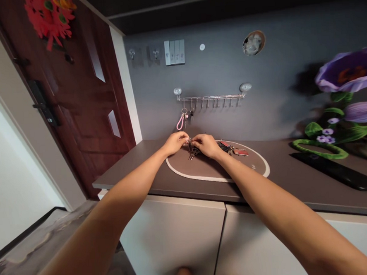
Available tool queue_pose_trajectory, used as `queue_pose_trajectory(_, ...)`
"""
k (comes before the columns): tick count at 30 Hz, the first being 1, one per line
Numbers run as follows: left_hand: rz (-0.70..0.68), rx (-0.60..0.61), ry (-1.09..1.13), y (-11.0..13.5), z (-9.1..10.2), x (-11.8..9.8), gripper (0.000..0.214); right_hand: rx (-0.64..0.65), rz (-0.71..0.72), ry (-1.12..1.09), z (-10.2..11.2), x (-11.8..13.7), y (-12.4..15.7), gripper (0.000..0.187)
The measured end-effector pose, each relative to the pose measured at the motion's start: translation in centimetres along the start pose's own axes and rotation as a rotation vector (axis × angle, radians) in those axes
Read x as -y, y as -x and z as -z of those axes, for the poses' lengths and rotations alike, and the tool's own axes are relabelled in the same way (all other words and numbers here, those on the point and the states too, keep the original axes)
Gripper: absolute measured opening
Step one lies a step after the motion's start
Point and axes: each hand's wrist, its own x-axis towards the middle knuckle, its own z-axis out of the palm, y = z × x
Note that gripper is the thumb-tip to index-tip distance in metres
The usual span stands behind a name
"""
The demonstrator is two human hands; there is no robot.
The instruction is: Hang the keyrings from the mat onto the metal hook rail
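My left hand (pixel 177 143) and my right hand (pixel 207 144) meet above an oval brown mat (pixel 201 169) with a pale rim. Fingertips of both are pinched on a small bunch of keys (pixel 191 155), which dangles between them; its ring is mostly covered by the fingers. Behind and right of my right hand, more keys with red tags (pixel 240 152) lie on the mat, partly hidden by the wrist. On the wall above, a clear hook rail (pixel 212 97) carries a key ring with a pink loop (pixel 180 122) and a small dark key (pixel 192 114).
The mat rests on a brown countertop (pixel 132 167) over white cabinet doors (pixel 182 224). To the right are a long black object (pixel 337 171) and purple artificial flowers (pixel 350 75). A dark red door (pixel 85 106) stands at left, and a dark shelf (pixel 225 6) overhangs the counter.
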Motion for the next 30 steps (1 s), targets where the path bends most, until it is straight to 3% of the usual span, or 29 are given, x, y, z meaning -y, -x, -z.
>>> queue_pose_trajectory(7,0.023,-0.036,0.147,0.03,-0.22,-0.35,0.018,-0.075,-0.087,-0.229,0.0,0.2,0.1,0.018)
queue_pose_trajectory(13,0.03,-0.033,0.156,-0.01,-0.31,-0.26,0.019,-0.065,-0.102,-0.33,-0.15,0.03,0.05,0.021)
queue_pose_trajectory(19,0.033,-0.033,0.126,0.05,-0.67,-0.35,0.018,-0.106,-0.105,-0.292,-0.16,0.11,0.12,0.019)
queue_pose_trajectory(30,-0.042,-0.078,-0.169,0.5,-0.93,-0.61,0.023,-0.159,-0.015,-0.172,-0.04,-0.05,0.32,0.016)
